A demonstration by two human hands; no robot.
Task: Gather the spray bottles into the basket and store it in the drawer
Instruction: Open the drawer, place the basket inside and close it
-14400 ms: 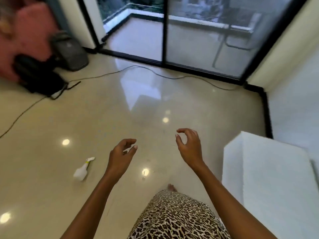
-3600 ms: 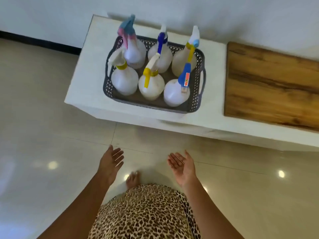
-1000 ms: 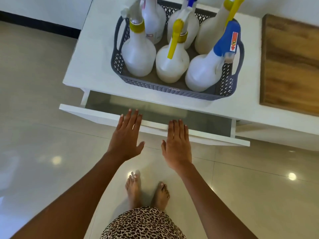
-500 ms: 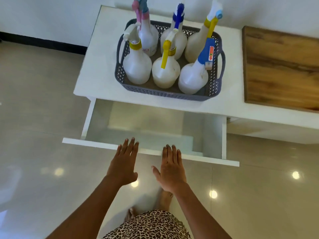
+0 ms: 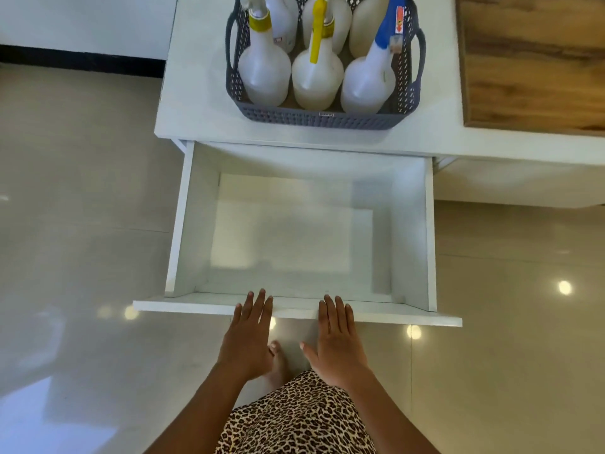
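A grey perforated basket (image 5: 322,120) stands on the white cabinet top (image 5: 196,93), holding several white spray bottles; the front three (image 5: 316,77) have yellow and blue nozzles. Below it the white drawer (image 5: 183,224) is pulled far out and has nothing inside. My left hand (image 5: 248,335) and my right hand (image 5: 337,339) lie flat, fingers apart, with the fingertips at the top edge of the drawer front (image 5: 183,306). Neither hand holds anything.
A wooden board (image 5: 530,60) covers the cabinet top right of the basket. Glossy beige floor tiles (image 5: 75,224) surround the drawer on the left, right and front. A white wall with black skirting (image 5: 82,62) runs at the far left. My bare foot (image 5: 278,362) shows under the hands.
The drawer has slid out much further towards me since half a second ago, with both hands at its front edge. The basket has not moved.
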